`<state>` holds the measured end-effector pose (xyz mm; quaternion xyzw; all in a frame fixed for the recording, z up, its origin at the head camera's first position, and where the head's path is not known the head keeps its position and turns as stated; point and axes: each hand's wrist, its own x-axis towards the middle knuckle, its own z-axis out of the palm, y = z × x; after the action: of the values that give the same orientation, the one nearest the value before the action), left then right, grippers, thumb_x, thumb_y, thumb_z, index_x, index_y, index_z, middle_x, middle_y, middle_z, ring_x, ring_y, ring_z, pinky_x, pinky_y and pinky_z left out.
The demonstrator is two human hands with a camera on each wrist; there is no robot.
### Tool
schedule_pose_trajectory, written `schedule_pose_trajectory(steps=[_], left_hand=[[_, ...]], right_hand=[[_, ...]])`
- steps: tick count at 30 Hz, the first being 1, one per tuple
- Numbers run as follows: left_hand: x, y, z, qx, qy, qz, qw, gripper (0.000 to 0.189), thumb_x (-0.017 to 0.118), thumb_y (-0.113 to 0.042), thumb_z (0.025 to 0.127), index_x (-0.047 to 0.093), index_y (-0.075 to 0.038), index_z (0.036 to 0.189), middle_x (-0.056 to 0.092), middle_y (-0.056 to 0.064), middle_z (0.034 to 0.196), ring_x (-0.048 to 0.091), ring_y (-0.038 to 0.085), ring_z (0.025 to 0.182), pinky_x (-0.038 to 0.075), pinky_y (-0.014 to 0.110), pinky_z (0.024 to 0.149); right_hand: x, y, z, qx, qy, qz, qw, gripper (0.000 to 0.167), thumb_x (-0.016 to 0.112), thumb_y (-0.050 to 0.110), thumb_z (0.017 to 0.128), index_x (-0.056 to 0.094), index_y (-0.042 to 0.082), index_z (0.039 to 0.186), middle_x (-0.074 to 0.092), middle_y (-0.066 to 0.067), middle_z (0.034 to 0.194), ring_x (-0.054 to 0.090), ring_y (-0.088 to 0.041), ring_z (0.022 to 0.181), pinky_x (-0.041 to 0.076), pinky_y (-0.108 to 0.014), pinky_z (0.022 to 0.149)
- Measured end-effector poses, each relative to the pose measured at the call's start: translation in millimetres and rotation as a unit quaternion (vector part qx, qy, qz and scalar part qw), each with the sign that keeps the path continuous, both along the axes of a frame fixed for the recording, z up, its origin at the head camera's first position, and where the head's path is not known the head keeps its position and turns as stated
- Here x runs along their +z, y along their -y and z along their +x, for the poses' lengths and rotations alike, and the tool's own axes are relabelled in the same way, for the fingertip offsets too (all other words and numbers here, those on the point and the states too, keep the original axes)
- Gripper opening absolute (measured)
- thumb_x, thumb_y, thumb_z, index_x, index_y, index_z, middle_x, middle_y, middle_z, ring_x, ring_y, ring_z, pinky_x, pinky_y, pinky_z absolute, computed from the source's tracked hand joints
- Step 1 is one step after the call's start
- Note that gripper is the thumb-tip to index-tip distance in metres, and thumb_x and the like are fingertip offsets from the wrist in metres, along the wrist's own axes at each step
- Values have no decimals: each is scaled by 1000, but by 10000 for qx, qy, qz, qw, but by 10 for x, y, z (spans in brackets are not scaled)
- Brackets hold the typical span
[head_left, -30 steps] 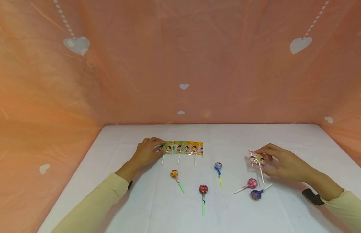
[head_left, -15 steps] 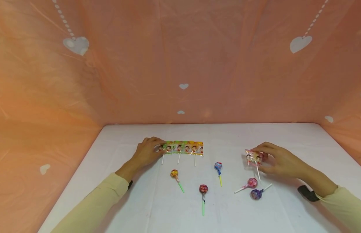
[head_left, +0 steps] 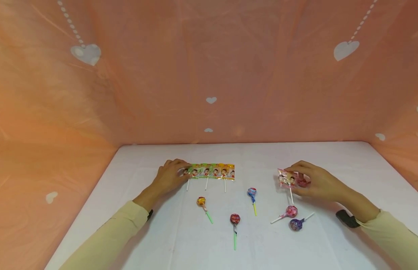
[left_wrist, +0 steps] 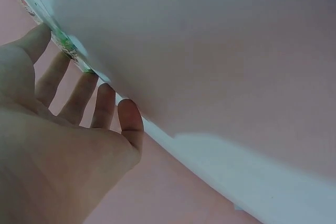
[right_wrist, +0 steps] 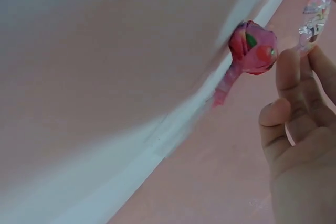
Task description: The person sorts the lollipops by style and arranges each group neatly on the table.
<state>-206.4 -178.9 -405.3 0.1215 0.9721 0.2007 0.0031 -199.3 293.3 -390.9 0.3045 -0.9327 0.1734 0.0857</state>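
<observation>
My left hand (head_left: 171,173) is at the left end of a row of flat-wrapped lollipops, its thumb and fingers around the end green-wrapped lollipop (head_left: 195,171). In the left wrist view the fingertips touch the packet's edge. Beside it lie another green-wrapped lollipop (head_left: 207,170) and a yellow-wrapped one (head_left: 224,171), white sticks toward me. Off to the right, my right hand (head_left: 318,183) holds a flat pink-wrapped lollipop (head_left: 285,178) by its wrapper, stick hanging down. More pink wrapping shows between its fingers. A round pink lollipop (right_wrist: 254,48) lies just below that hand.
Round lollipops lie in front on the white table (head_left: 155,240): yellow (head_left: 201,201), red (head_left: 235,219), blue (head_left: 252,192) and purple (head_left: 296,225). An orange cloth (head_left: 161,75) with white hearts walls the back and sides.
My right hand has shifted left and slightly away from me, carrying the pink-wrapped lollipop. The left hand and the lollipops on the table have stayed put.
</observation>
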Motion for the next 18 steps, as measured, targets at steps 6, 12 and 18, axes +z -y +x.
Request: schedule_pose_trajectory(steps=[6,12,18], left_hand=[[-7,-4,-7,92,73,101,9999,42,65,-33,95,63,-17,134,57,10,141,47,35,130,38,54,98],[-39,-31,-1,55,154,116,9998,42,65,-34,95,63,-17,134,57,9,141,46,35,132,37,56,100],[-35,-27,1,72,166,126,9998,42,65,-33,96,62,-17,135,56,9,142,45,35,132,37,56,100]], right_hand=[[12,52,-10,-84,115,34,9999,53,85,34,76,68,20,124,62,5,117,54,-7,92,47,-25,73],[-8,103,-29,-157,246,35,9996,54,84,33,76,68,19,126,62,5,118,53,-7,89,46,-24,71],[-11,169,-76,-18,121,7,9999,54,84,32,77,68,17,126,62,6,113,52,-3,80,45,-22,67]])
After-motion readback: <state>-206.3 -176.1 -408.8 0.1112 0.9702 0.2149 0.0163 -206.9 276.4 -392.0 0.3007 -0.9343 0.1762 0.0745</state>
